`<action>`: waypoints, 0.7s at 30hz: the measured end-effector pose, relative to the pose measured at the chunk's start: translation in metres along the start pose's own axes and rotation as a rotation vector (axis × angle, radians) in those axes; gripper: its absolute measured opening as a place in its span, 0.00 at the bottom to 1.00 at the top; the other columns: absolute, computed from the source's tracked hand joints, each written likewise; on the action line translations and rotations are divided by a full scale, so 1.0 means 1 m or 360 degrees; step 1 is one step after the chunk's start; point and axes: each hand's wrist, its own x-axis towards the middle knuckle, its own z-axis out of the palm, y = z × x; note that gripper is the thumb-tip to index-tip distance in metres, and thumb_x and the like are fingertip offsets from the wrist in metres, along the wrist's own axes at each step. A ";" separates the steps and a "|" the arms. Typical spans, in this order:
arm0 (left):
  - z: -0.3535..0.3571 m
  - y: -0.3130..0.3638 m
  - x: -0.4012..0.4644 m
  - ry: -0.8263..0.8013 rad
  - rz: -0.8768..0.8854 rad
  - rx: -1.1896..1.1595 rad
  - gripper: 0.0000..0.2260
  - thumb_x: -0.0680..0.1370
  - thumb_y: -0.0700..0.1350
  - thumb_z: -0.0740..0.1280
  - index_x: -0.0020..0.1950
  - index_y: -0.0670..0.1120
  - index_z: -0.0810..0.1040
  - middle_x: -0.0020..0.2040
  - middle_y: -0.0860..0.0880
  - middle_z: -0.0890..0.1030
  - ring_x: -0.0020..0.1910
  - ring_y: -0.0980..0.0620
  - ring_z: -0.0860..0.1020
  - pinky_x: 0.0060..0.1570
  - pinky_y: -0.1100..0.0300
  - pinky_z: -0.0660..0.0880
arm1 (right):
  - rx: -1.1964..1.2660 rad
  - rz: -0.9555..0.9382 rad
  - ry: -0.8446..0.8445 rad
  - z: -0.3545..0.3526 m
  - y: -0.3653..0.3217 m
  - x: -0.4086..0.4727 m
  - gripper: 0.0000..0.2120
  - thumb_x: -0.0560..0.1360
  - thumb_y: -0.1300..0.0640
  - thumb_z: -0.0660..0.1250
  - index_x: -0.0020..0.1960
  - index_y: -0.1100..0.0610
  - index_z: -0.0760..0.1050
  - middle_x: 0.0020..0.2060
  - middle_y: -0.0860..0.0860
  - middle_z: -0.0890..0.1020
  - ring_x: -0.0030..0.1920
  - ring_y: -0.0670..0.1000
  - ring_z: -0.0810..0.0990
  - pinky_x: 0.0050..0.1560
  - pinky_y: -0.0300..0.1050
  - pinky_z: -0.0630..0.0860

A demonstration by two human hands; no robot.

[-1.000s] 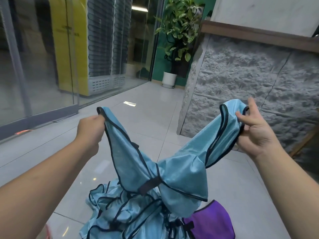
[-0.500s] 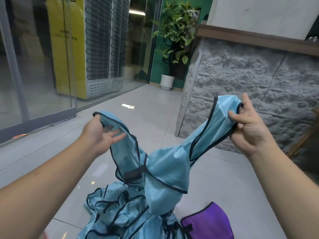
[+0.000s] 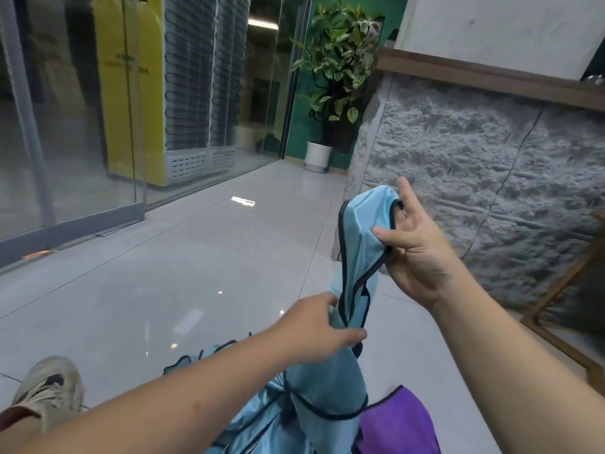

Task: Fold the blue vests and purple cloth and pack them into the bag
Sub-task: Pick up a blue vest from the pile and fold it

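Observation:
A light blue vest (image 3: 363,231) with dark trim hangs in the air in front of me. My right hand (image 3: 415,253) pinches its top strap between thumb and fingers. My left hand (image 3: 314,329) grips the same vest lower down, where it narrows. Below, more blue vests (image 3: 262,417) lie crumpled on the floor, partly hidden by my left forearm. A purple cloth (image 3: 396,424) with dark trim lies to their right at the bottom edge. No bag is in view.
Grey floor tiles (image 3: 196,273) stretch ahead. A rough stone counter (image 3: 474,191) rises on the right, with a wooden frame (image 3: 556,316) at its foot. My shoe (image 3: 49,388) is at the lower left. A potted plant (image 3: 330,93) and glass partition (image 3: 82,126) stand beyond.
My left hand let go of the vest's left strap, crossed to the right and took hold of the vest below my right hand. The vest now hangs gathered instead of spread.

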 end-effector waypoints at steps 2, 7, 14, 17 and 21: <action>0.005 -0.009 0.007 0.0097 0.0025 0.0165 0.14 0.74 0.55 0.72 0.57 0.54 0.80 0.48 0.54 0.81 0.46 0.50 0.81 0.52 0.52 0.81 | 0.0006 -0.0027 -0.0002 0.004 -0.003 0.000 0.47 0.77 0.81 0.58 0.85 0.44 0.51 0.72 0.45 0.77 0.67 0.54 0.81 0.62 0.50 0.80; -0.023 -0.032 0.023 0.0272 -0.0086 0.0308 0.12 0.72 0.35 0.61 0.38 0.51 0.77 0.41 0.51 0.82 0.45 0.47 0.81 0.42 0.56 0.78 | 0.0087 -0.0143 0.0175 -0.005 -0.021 0.002 0.45 0.78 0.81 0.56 0.85 0.47 0.51 0.73 0.48 0.75 0.63 0.50 0.84 0.56 0.46 0.83; -0.069 -0.047 0.032 0.0416 0.0030 -0.0472 0.16 0.77 0.36 0.58 0.50 0.47 0.84 0.47 0.46 0.87 0.49 0.42 0.85 0.53 0.44 0.81 | 0.0147 -0.0213 0.0356 -0.021 -0.025 0.000 0.42 0.79 0.80 0.55 0.84 0.48 0.55 0.74 0.47 0.75 0.64 0.50 0.83 0.59 0.49 0.82; -0.081 -0.041 0.026 0.0441 0.0222 -0.0398 0.18 0.78 0.60 0.65 0.52 0.45 0.78 0.45 0.48 0.81 0.46 0.48 0.78 0.49 0.51 0.73 | 0.0188 -0.0259 0.0413 -0.025 -0.029 0.000 0.40 0.79 0.79 0.54 0.84 0.49 0.55 0.78 0.47 0.71 0.67 0.51 0.81 0.63 0.52 0.81; -0.092 -0.041 0.022 0.0401 0.0203 0.0277 0.16 0.73 0.45 0.78 0.53 0.50 0.73 0.47 0.53 0.80 0.46 0.50 0.80 0.42 0.57 0.75 | 0.0216 -0.0291 0.0465 -0.029 -0.035 0.003 0.39 0.80 0.79 0.54 0.84 0.50 0.56 0.76 0.46 0.73 0.66 0.51 0.82 0.63 0.52 0.81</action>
